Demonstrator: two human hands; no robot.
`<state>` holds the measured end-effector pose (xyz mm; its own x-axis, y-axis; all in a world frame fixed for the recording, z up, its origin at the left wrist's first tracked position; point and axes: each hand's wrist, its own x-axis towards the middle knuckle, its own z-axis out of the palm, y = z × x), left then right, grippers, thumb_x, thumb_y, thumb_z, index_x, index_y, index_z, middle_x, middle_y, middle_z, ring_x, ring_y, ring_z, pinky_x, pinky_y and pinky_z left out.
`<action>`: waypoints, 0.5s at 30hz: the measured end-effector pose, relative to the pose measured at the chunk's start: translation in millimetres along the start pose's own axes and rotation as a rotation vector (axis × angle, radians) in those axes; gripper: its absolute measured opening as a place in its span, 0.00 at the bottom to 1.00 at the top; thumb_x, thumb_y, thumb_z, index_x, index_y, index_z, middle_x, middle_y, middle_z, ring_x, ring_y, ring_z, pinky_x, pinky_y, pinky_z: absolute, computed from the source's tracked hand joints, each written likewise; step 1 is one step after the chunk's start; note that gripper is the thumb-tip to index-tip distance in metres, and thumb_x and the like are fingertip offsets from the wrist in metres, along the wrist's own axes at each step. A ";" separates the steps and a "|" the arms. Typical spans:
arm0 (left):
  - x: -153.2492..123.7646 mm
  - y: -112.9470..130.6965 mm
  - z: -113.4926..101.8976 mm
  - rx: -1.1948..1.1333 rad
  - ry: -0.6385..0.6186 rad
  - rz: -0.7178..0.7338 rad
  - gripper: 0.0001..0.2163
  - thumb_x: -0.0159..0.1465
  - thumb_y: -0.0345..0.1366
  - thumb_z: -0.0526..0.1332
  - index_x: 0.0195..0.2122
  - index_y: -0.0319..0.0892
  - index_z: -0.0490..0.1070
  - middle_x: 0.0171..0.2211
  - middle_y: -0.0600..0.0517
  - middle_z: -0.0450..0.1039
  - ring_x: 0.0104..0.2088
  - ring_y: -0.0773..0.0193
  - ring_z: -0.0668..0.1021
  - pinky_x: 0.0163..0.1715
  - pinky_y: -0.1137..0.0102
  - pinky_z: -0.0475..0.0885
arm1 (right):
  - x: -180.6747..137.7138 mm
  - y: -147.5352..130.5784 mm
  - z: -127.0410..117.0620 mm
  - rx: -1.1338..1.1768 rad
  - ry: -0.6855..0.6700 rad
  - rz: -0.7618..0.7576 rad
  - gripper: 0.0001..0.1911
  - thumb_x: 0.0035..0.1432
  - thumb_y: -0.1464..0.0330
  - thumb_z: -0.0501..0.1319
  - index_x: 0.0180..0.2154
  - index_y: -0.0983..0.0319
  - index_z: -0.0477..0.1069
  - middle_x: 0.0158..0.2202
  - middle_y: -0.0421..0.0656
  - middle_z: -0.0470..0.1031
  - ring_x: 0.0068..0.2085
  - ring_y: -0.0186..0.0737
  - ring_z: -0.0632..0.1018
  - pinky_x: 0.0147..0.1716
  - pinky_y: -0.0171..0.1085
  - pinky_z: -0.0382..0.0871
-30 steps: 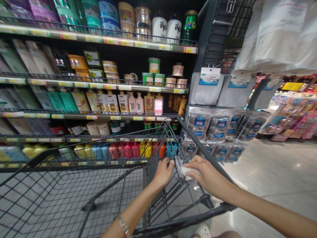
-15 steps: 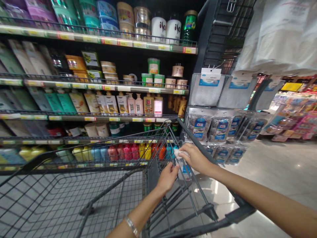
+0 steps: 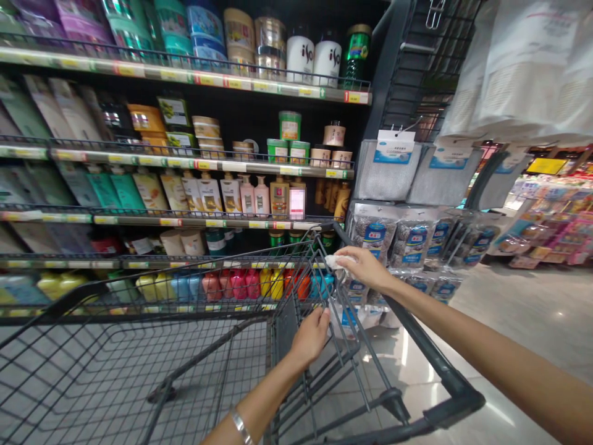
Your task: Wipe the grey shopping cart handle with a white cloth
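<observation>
Tissue (image 3: 338,261) is pinched in right hand (image 3: 364,267), just beside cart (image 3: 434,350); left hand (image 3: 311,334) is curled at cart, hold can't be told. Tissue could be torn if snagged; cart could be rolled if pushed.

Cart basket (image 3: 76,296) open frm top; handle (image 3: 430,351) blks R side.

Crumpled wad (image 3: 337,262) in R hand (image 3: 364,267): matt, cloth or paper, can't tell. Cart handle (image 3: 433,354) below grip: smooth, semi-matt. Scourer pkgs (image 3: 414,238) beyond: glossy clr plas. Floor (image 3: 532,303) to R: smooth, shiny.
</observation>
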<state>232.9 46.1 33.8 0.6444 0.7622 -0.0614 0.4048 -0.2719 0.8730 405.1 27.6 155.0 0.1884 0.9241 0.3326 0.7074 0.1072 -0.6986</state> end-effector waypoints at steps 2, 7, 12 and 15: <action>-2.1 -1.8 0.9 0.002 -0.012 -0.010 0.18 0.65 0.48 0.43 0.29 0.43 0.64 0.31 0.51 0.71 0.34 0.62 0.72 0.34 0.72 0.63 | 10.5 0.6 1.6 0.138 -0.187 0.093 0.11 0.52 0.66 0.58 0.33 0.65 0.75 0.32 0.42 0.78 0.34 0.38 0.76 0.36 0.35 0.67; -8.5 -5.9 1.3 -0.002 -0.042 -0.027 0.19 0.64 0.51 0.45 0.31 0.43 0.67 0.31 0.51 0.73 0.36 0.62 0.73 0.35 0.72 0.65 | 27.8 6.6 18.3 0.297 -0.427 0.242 0.07 0.40 0.71 0.63 0.27 0.65 0.76 0.26 0.40 0.77 0.28 0.35 0.75 0.31 0.33 0.67; -18.7 -6.3 -3.4 -0.014 -0.073 -0.029 0.19 0.63 0.52 0.46 0.32 0.44 0.68 0.32 0.51 0.74 0.35 0.62 0.73 0.35 0.72 0.65 | 36.0 22.4 30.0 0.227 -0.330 0.190 0.09 0.43 0.68 0.63 0.29 0.65 0.77 0.30 0.42 0.76 0.30 0.35 0.75 0.31 0.32 0.68; -24.1 -5.4 -5.3 -0.017 -0.084 -0.043 0.20 0.63 0.52 0.46 0.31 0.44 0.68 0.32 0.51 0.74 0.34 0.61 0.73 0.34 0.72 0.64 | 42.7 32.8 37.1 0.039 -0.121 0.109 0.09 0.46 0.68 0.63 0.31 0.65 0.78 0.34 0.44 0.76 0.34 0.36 0.76 0.36 0.34 0.69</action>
<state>211.8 32.3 33.2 0.6790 0.7210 -0.1383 0.4225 -0.2297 0.8768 411.1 84.2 122.8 0.1774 0.9682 0.1762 0.6598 0.0159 -0.7513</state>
